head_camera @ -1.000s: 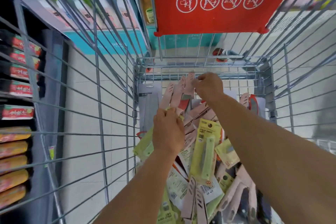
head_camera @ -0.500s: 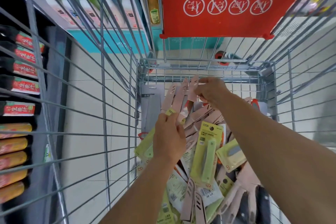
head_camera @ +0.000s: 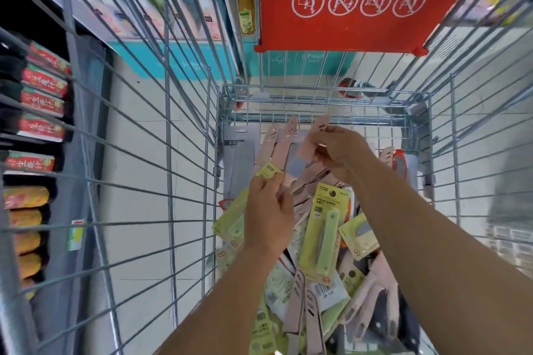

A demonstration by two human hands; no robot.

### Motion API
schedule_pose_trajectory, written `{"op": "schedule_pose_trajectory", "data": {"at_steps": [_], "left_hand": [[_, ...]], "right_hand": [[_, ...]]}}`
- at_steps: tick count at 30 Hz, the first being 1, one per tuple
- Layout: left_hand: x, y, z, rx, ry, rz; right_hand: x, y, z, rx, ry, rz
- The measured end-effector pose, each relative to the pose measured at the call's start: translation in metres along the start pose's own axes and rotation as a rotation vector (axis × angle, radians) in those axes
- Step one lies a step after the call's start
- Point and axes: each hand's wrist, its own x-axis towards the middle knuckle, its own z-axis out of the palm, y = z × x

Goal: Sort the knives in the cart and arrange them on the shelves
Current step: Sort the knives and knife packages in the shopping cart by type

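Note:
I look down into a wire cart holding a heap of packaged knives: green fruit-knife cards and pink sheathed knives. My left hand is closed around a bundle of pink knives plus a green card, their tips fanned toward the cart's far end. My right hand pinches one pink sheathed knife by its middle, lifted beside that bundle. Both forearms hide part of the heap.
A red cart flap with YES/NO signs hangs above the far end. Shelves on the left hold red-labelled packs and yellow packs. A grey knife card leans in the cart's far left corner. Tiled floor surrounds the cart.
My right hand has lifted a pink knife out of the heap and drawn it toward the bundle. The left hand's bundle has risen slightly.

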Motion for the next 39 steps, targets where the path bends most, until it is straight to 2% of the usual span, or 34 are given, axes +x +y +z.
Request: {"op": "schedule_pose_trajectory", "data": {"at_steps": [5, 14, 17, 20, 24, 28, 31, 35, 39], "left_hand": [[-0.006, 0.005, -0.003, -0.027, 0.029, 0.024], [-0.003, 0.013, -0.014, -0.016, -0.063, 0.101], [0.003, 0.019, -0.015, -0.050, -0.021, 0.077], [0.011, 0.031, -0.011, -0.087, 0.012, 0.081], [0.023, 0.029, -0.014, -0.016, 0.025, 0.090], [0.048, 0.013, -0.017, 0.296, -0.020, -0.139], [0.056, 0.009, -0.009, 0.455, -0.090, -0.199], [0.058, 0.004, -0.002, 0.387, -0.083, -0.297], [0.056, -0.003, -0.002, 0.285, -0.166, -0.307]], "right_hand": [[-0.029, 0.008, 0.005, 0.055, -0.088, 0.021], [-0.051, 0.007, 0.008, 0.129, -0.105, 0.042], [-0.059, 0.010, 0.012, 0.157, -0.132, 0.052], [-0.072, 0.017, 0.022, 0.063, -0.219, 0.013], [-0.064, 0.001, 0.020, -0.088, -0.076, -0.119], [-0.044, -0.014, 0.007, -0.260, 0.042, -0.201], [-0.034, -0.010, 0.004, -0.322, 0.051, -0.147], [-0.030, 0.009, 0.006, -0.434, 0.072, -0.117], [-0.030, 0.027, 0.009, -0.489, 0.090, -0.108]]}}
